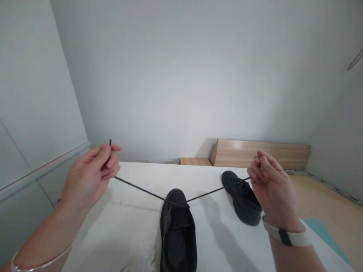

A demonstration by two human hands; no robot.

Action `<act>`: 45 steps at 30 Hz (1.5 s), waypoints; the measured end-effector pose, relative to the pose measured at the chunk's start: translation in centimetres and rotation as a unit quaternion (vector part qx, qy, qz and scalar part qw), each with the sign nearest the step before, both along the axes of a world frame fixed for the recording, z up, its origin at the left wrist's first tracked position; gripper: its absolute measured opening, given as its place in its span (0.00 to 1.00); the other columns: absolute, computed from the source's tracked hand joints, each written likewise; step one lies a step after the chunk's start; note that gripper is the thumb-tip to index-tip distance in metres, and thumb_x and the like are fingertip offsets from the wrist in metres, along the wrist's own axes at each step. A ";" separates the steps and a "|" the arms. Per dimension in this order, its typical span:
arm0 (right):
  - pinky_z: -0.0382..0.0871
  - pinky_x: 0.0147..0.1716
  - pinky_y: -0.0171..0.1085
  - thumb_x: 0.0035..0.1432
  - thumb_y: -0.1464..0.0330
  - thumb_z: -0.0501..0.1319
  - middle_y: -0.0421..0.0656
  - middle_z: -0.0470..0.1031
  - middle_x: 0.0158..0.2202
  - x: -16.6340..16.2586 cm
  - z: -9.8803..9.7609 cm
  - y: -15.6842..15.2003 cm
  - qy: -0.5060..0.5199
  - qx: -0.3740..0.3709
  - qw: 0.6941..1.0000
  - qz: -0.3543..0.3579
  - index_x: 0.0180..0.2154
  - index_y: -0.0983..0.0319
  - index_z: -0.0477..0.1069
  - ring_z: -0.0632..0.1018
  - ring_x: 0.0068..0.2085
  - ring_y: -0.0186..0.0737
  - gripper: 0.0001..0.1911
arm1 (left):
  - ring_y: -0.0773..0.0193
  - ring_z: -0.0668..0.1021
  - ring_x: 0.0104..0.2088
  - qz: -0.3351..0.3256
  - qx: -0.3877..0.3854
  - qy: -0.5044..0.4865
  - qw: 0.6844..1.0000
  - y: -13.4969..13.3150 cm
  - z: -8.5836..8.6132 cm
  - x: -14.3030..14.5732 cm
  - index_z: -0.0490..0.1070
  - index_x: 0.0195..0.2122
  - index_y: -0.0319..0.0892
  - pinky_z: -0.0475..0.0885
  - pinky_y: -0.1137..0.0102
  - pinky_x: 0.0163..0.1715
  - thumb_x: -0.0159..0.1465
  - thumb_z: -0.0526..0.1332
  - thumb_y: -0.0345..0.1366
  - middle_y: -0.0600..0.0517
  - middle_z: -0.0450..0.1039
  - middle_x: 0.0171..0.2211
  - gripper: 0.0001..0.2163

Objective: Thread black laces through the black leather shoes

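A black shoe (177, 230) lies on the white table (133, 219) right in front of me, toe pointing away. A black shoelace (141, 189) runs from its toe end out to both sides, pulled taut. My left hand (90, 177) is raised at the left and pinches one end of the lace, whose tip sticks up above the fingers. My right hand (269, 185) is raised at the right, closed on the other end. A second black shoe (242, 198), laced, lies on the table just left of my right hand.
A wooden headboard (261, 153) and a small wooden ledge (195, 161) stand behind the table against the white wall. White cabinet panels (31, 124) line the left side. Wooden floor and a teal mat (326, 234) show at the right.
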State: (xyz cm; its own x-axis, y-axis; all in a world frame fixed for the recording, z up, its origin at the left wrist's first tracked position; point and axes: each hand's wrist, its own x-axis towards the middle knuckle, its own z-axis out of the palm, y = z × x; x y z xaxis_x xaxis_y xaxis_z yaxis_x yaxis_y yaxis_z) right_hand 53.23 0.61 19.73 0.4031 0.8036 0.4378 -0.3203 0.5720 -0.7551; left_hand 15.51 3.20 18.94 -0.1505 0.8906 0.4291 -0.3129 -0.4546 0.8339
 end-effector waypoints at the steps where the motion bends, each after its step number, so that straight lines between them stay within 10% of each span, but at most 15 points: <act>1: 0.56 0.16 0.23 0.48 0.67 0.74 0.38 0.68 0.27 1.3 -1.4 -0.1 0.000 -0.012 0.999 -0.043 0.34 0.62 0.79 0.60 0.21 0.23 0.11 | 0.73 0.56 0.16 0.014 -0.013 0.010 1.000 0.1 -1.2 -0.9 0.76 0.32 0.42 0.52 0.77 0.10 0.67 0.62 0.38 0.58 0.53 0.17 0.08; 11: 0.55 0.17 0.34 0.49 0.59 0.72 0.41 0.71 0.26 7.5 -12.8 -1.1 -0.140 -0.111 0.938 -0.298 0.36 0.63 0.80 0.64 0.21 0.32 0.15 | 0.71 0.58 0.17 0.174 -0.092 0.084 0.977 -0.8 -7.2 -5.3 0.77 0.34 0.47 0.54 0.75 0.12 0.67 0.62 0.42 0.58 0.58 0.19 0.07; 15: 0.70 0.28 0.35 0.57 0.56 0.65 0.41 0.72 0.25 4.5 -12.9 -0.9 -0.326 -0.125 0.925 -0.151 0.44 0.62 0.79 0.73 0.27 0.37 0.18 | 0.67 0.70 0.24 0.183 -0.094 0.330 0.921 -0.7 -7.6 -4.2 0.75 0.43 0.45 0.64 0.74 0.22 0.63 0.62 0.47 0.56 0.76 0.30 0.13; 20: 0.76 0.31 0.39 0.61 0.59 0.62 0.47 0.79 0.33 -2.0 -13.2 -0.9 -0.388 -0.174 0.899 0.107 0.42 0.62 0.76 0.80 0.31 0.42 0.14 | 0.61 0.78 0.33 0.040 -0.071 0.481 0.873 -1.4 -9.3 0.6 0.74 0.37 0.45 0.68 0.73 0.30 0.66 0.57 0.46 0.53 0.79 0.32 0.12; 26: 0.69 0.35 0.38 0.62 0.74 0.57 0.43 0.76 0.33 -5.5 -13.8 -1.1 -0.552 -0.111 0.822 0.085 0.33 0.61 0.75 0.76 0.35 0.40 0.09 | 0.61 0.77 0.34 -0.045 0.006 0.602 0.797 -2.2 -12.2 5.9 0.76 0.36 0.44 0.68 0.71 0.34 0.67 0.55 0.35 0.51 0.77 0.32 0.10; 34: 0.67 0.45 0.43 0.62 0.76 0.58 0.43 0.74 0.36 -5.7 -13.9 -1.4 -0.595 -0.090 0.796 0.057 0.34 0.60 0.75 0.74 0.42 0.44 0.09 | 0.59 0.77 0.37 -0.045 0.014 0.634 0.772 -2.3 -13.5 6.7 0.76 0.38 0.42 0.70 0.69 0.38 0.67 0.58 0.29 0.50 0.78 0.33 0.07; 45: 0.72 0.39 0.38 0.67 0.69 0.55 0.45 0.80 0.37 -6.9 -13.2 -2.2 -0.504 -0.164 0.842 0.104 0.42 0.61 0.75 0.79 0.37 0.42 0.11 | 0.57 0.76 0.39 -0.009 0.054 0.602 0.797 -2.3 -13.9 7.0 0.80 0.37 0.42 0.72 0.65 0.39 0.67 0.60 0.28 0.48 0.76 0.33 0.08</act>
State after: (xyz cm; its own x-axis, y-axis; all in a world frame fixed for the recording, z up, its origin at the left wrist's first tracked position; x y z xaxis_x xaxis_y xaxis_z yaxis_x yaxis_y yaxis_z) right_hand 46.31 -1.60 6.50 -0.2040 0.9554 0.2135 0.5097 0.2899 -0.8100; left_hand 22.46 0.91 5.00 0.4405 0.8362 0.3267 0.6771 -0.5484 0.4907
